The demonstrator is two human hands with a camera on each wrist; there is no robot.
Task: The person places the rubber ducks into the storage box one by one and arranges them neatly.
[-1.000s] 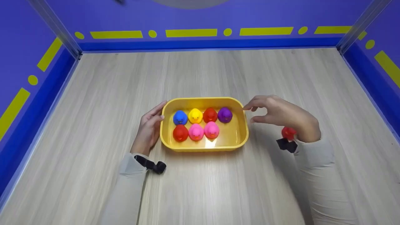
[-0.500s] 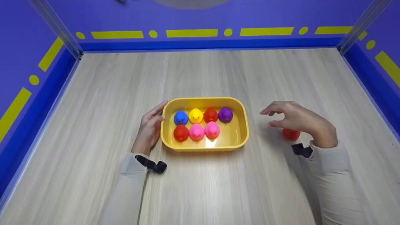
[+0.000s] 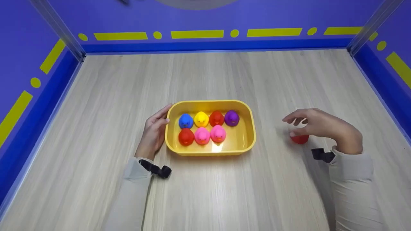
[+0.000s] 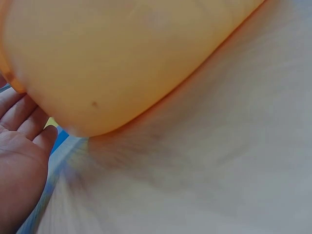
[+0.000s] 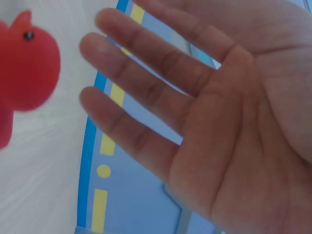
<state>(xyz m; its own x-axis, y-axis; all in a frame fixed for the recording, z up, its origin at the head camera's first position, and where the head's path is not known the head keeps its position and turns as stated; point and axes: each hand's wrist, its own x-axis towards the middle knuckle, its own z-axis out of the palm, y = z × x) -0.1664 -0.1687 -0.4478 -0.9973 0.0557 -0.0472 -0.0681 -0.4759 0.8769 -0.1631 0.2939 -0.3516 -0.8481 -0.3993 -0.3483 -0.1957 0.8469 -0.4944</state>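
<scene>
A yellow plastic tub [image 3: 210, 153] stands mid-table in the head view, with several small rubber ducks inside in two rows. The back row has a blue duck [image 3: 186, 121], yellow duck [image 3: 201, 119], red duck [image 3: 216, 118] and purple duck [image 3: 231, 118]. In front are another red duck [image 3: 186, 137] and two pink ducks. My left hand [image 3: 154, 132] holds the tub's left end, thumb at the rim, fingers along the outer wall [image 4: 122, 58]. My right hand [image 3: 321, 125], fingers spread, hovers over a loose red duck [image 3: 300, 139], partly hidden by the thumb; the right wrist view shows this duck [image 5: 29, 68] apart from the fingers.
The wood-grain table [image 3: 205, 195] is bordered by blue walls [image 3: 205, 19] with yellow marks at the back and both sides. A black wrist camera [image 3: 157, 169] sits by the left sleeve and another black device [image 3: 322, 155] by the right sleeve.
My right hand has moved right and slightly nearer, from beside the tub's right rim to over the loose red duck. The left hand and tub stay almost where they were.
</scene>
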